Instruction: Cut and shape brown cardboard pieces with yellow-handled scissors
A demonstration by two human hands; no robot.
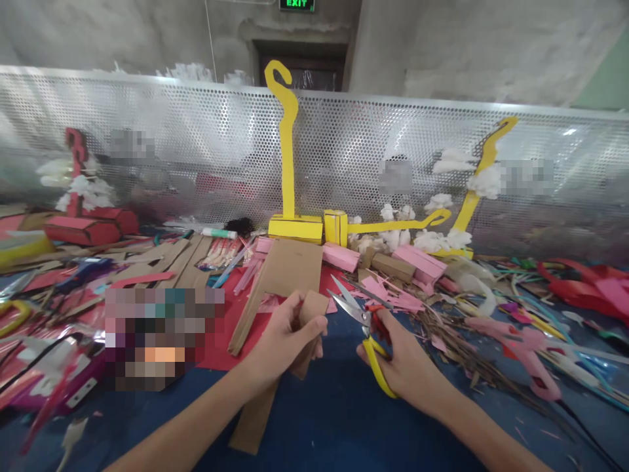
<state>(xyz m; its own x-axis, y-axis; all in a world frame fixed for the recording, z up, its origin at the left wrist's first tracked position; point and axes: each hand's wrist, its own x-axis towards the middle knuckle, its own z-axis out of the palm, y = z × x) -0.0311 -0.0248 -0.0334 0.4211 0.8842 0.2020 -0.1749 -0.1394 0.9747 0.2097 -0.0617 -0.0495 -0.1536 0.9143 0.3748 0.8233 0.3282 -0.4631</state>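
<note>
From the head view, the left forearm reaches forward and inward, its grip turned with the thumb uppermost and the fingers curled, pinching a cardboard strip. The right forearm slants in from the other side; its grip is wrapped about the handles of the scissors, which point toward the left hand.

The strip stands up out of the left grip, its top end just beside the scissor tips; whether they touch I cannot tell. Below the left grip hangs another length of cardboard, over the blue tabletop; whether it joins the strip is hidden. Beyond the left grip lies a cardboard sheet.

The strip is plain brown, flat and narrow. The scissors have silver blades, parted at the tips, with yellow and red handles.
</note>
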